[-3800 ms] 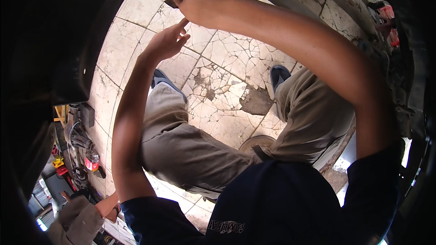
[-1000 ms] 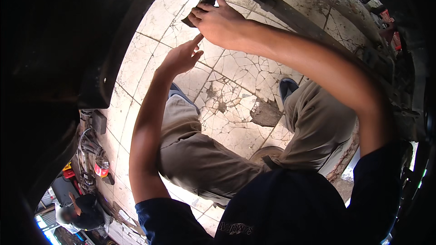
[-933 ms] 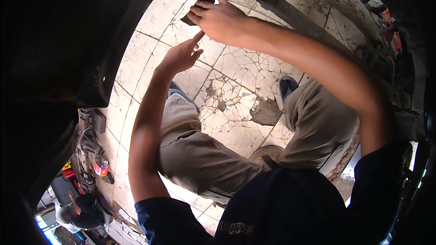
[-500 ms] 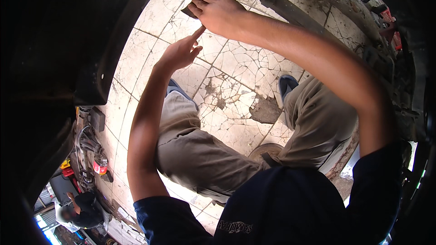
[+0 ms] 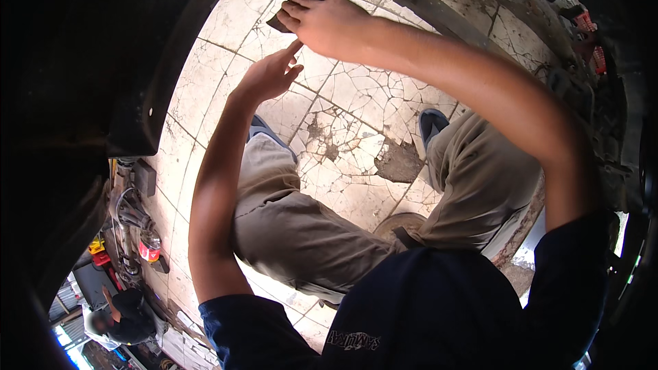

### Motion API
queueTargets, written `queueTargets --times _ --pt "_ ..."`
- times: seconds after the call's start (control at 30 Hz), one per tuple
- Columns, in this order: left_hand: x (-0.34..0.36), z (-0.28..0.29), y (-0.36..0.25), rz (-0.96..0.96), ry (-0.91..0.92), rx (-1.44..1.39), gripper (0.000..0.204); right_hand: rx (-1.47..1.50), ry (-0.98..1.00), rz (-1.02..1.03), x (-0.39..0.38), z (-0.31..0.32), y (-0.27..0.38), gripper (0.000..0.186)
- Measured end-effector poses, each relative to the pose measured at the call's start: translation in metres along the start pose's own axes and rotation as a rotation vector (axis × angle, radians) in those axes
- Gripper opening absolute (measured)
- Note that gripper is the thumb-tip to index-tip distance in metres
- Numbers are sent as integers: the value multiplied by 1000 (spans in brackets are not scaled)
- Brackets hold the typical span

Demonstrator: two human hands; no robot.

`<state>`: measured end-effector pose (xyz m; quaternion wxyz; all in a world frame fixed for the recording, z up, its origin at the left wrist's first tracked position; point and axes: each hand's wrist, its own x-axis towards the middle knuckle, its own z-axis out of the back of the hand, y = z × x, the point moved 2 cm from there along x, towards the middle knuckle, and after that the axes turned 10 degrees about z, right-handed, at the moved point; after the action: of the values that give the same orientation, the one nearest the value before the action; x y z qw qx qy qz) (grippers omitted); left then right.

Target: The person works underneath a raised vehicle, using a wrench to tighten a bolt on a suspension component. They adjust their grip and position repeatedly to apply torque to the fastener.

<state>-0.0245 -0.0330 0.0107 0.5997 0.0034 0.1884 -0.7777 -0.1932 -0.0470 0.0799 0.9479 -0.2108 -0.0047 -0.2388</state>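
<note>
Both my arms reach forward to a dark, bracket-like part [image 5: 277,25] at the end of a dark bar near the top of the view. My right hand [image 5: 330,22] lies over this part with its fingers curled round it, hiding most of its shape. Just below and to the left is my left hand [image 5: 269,75]. Its index finger stretches up to the underside of my right hand, and its thumb stands apart. I see nothing held in the left hand. Whether its fingertip touches the part is hidden.
A long dark metal beam [image 5: 439,14] runs toward the right. A large dark panel [image 5: 68,48] looms at left. Cracked tiles [image 5: 356,109] cover the floor. At lower left are a bottle [image 5: 149,247], metal parts and another person [image 5: 130,315]. A red object [image 5: 586,34] lies far right.
Both hands and the dark part have shifted slightly left and down in the picture. The right hand's hold on the part looks the same.
</note>
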Motion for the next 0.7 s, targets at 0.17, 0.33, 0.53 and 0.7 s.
queueTargets --times 0.17,0.33,0.53,0.7 --pt "1 2 -5 -1 7 -7 50 -116 6 -67 -1 -3 0 53" --pt "2 -3 3 -37 -31 -44 65 57 -67 -6 -3 -1 -4 53" --pt "2 -5 3 -1 -17 -12 65 -2 1 -39 -2 -1 4 54" --pt "3 -3 2 -17 -16 -42 64 54 13 -52 -2 1 -7 54"
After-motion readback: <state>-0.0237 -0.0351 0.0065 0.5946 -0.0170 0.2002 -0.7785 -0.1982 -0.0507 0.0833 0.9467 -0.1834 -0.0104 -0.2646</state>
